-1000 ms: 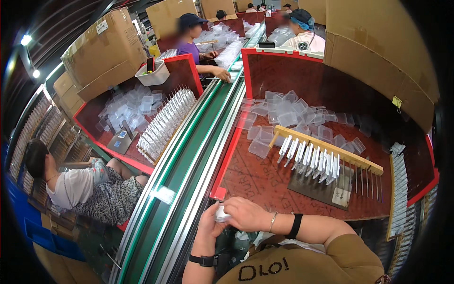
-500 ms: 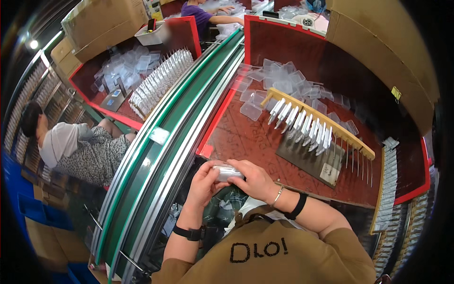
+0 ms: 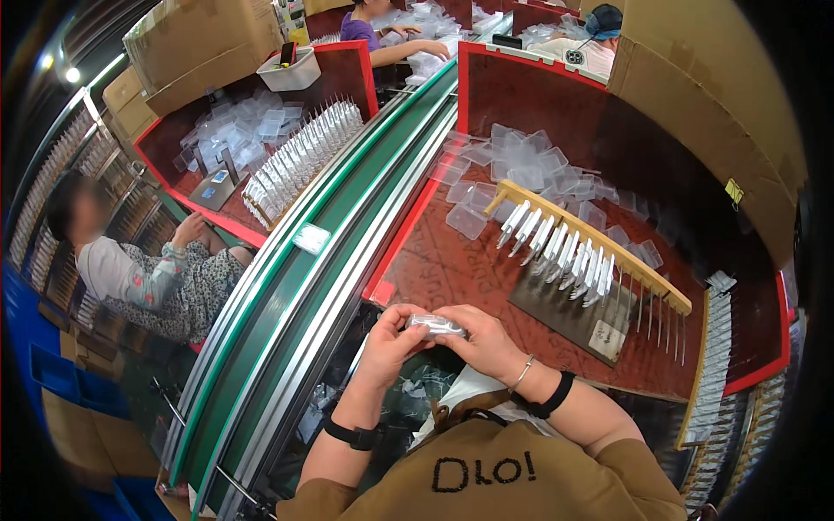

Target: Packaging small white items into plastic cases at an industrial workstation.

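A small clear plastic box (image 3: 436,325) with silvery-white contents is held level between my two hands, just off the near edge of the red work table. My left hand (image 3: 391,346) grips its left end, thumb on the near side. Around the right end my right hand (image 3: 482,341) is closed, fingers along the far side. The contents are too small to make out. Beyond my hands, a wooden rack (image 3: 599,233) carries a row of silvery-white pieces (image 3: 565,250) on thin metal pins; several pins at its right end are bare.
Loose clear plastic boxes (image 3: 534,165) are heaped at the table's back. Below the rack lies a dark metal plate (image 3: 556,317). To my left runs a green conveyor belt (image 3: 291,282) carrying a filled clear box (image 3: 311,239). Co-workers sit at left and far ahead.
The box in my hands has tipped flatter and shifted slightly right. On the belt, the other box has travelled away from me. The left co-worker has lifted their head and a hand.
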{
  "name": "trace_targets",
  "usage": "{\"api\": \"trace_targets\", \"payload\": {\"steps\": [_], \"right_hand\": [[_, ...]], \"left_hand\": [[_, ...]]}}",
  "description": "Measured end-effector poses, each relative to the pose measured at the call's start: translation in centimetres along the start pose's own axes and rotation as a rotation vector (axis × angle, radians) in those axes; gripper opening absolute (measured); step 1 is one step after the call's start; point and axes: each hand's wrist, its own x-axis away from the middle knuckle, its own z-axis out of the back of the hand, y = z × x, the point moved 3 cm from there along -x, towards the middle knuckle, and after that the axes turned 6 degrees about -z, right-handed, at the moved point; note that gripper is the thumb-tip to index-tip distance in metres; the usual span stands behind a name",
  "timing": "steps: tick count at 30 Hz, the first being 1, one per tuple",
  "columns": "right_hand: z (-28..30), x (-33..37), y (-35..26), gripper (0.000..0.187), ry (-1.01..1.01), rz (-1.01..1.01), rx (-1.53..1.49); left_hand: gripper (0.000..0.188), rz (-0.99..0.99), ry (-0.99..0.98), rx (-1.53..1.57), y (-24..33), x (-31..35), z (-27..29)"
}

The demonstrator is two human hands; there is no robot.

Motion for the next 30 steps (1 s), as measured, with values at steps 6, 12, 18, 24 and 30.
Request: {"api": "trace_targets", "payload": {"steps": [6,12,18,24,30], "right_hand": [[-3.0,-2.2,0.4,0.037,0.161,0.233,0.295],[-3.1,-9.2,3.6,0.064,0.216,0.197,0.466],[-0.2,-15.4,12.4,0.067,0.400,-0.337,0.787],[-1.1,-14.3,13.2,0.046,0.214,-0.249,0.858],[-0.9,-5.8,6.5,0.057,0.138,-0.068,0.516]], "left_hand": [[0.028,-0.036,0.324,-0.061,-1.2,-1.3,0.4],[0.043,-0.447,0.712,-0.312,5.6,-2.8,13.1],[0.043,-0.456,1.008,-1.014,10.2,2.4,27.5],[0.042,0.088,0.892,-1.799,10.2,1.6,18.8],[0.053,-0.369,1.013,-1.884,7.4,-0.3,16.7]]}}
